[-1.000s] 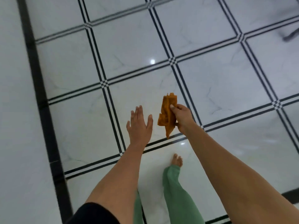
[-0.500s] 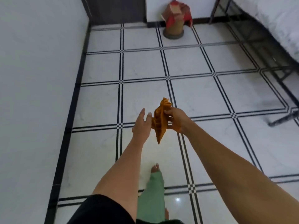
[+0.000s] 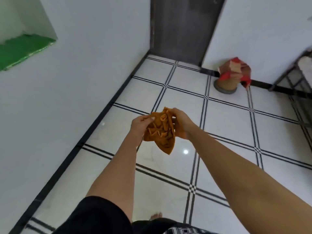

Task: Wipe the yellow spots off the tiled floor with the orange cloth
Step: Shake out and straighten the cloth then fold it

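The cloth (image 3: 160, 132) hangs crumpled above the floor (image 3: 228, 119), left grip (image 3: 141, 124) and right grip (image 3: 181, 123) both clamped on its upper folds. Light, soft and limp, it should wipe best bunched into one palm as a pad.

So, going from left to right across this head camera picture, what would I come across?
Green ledge → left hand → orange cloth → right hand → red-covered tan pot → dark metal frame.
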Tool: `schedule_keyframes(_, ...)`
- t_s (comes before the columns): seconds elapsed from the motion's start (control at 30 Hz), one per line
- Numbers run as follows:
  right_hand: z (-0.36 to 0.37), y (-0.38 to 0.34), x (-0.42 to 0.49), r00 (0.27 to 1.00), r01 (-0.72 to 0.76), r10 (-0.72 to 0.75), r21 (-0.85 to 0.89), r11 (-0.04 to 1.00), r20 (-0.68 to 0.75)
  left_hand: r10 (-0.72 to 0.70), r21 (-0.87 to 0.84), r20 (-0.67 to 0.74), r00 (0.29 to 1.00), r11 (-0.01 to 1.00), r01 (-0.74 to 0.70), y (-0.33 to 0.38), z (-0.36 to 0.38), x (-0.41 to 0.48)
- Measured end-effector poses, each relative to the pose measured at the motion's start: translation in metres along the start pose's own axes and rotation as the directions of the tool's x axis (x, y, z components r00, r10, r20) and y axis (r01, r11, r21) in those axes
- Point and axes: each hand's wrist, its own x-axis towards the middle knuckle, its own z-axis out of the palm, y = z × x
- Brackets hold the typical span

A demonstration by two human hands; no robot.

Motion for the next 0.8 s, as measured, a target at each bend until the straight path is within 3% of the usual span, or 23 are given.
schedule_keyframes(0.1, 0.004, -0.029, 0.036, 0.986, 0.013, 0.014, -0.156, 0.988, 0.167, 0.032, -0.044, -0.134, 0.990, 0.998, -0.038, 0.017, -0.007, 0.020)
schedule_keyframes(0.3, 0.016, -0.076, 0.093, 0.901, 0.231, -0.048, -0.383, 0.894, 0.432, 0.084, -0.042, -0.364, 0.928, 0.993, -0.106, 0.034, -0.017, 0.030)
schedule_keyframes(0.47, 0.014, -0.108, 0.117, 0.770, 0.489, 0.004, -0.594, 0.639, 0.638, 0.125, -0.019, -0.566, 0.815, 0.986, -0.165, 0.041, 0.013, 0.014)
schedule_keyframes(0.67, 0.005, -0.121, 0.100, 0.537, 0.678, 0.220, -0.572, 0.462, 0.814, 0.106, 0.021, -0.733, 0.671, 0.991, -0.133, 0.043, 0.060, -0.018)
schedule_keyframes(0.8, 0.000, -0.110, 0.081, 0.436, 0.776, 0.167, -0.464, 0.428, 0.884, 0.088, 0.055, -0.819, 0.566, 0.996, -0.075, 0.041, 0.084, -0.046)
